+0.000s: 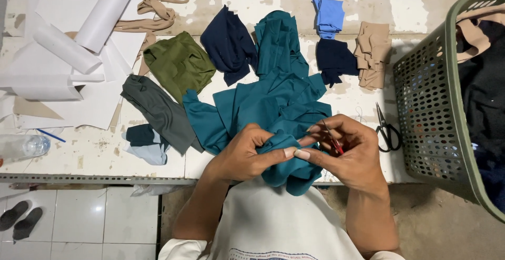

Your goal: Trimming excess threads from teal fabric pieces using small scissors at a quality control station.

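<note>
A: What were the hands doing? 
B: The left hand (244,157) was closed, pinching a fold of the teal cloth (273,107) between thumb and fingers; the right hand (350,152) was closed around a small red-handled snipper (332,140), its tip at the same fold; the cloth lay heaped on the counter (94,152) and spilled over the front edge toward the person's chest.

A: How far along did the work look?
B: By my judgement, partway; several pieces sat apart in small piles at the back, perhaps finished, though I could not tell; the big teal heap was under the hands.

A: Count them for me.
B: One olive piece (179,62); one dark grey piece (160,112); one navy piece (229,44) beside the teal; one light blue folded piece (329,17); one small navy piece (335,60) below it; one tan piece (372,55) to its right; one pair of black scissors (386,128) near the green basket (431,112); one basket, holding dark and tan cloth; two rolls of white paper (79,33) on the left; one plastic bottle (23,145) at the left edge.
</note>
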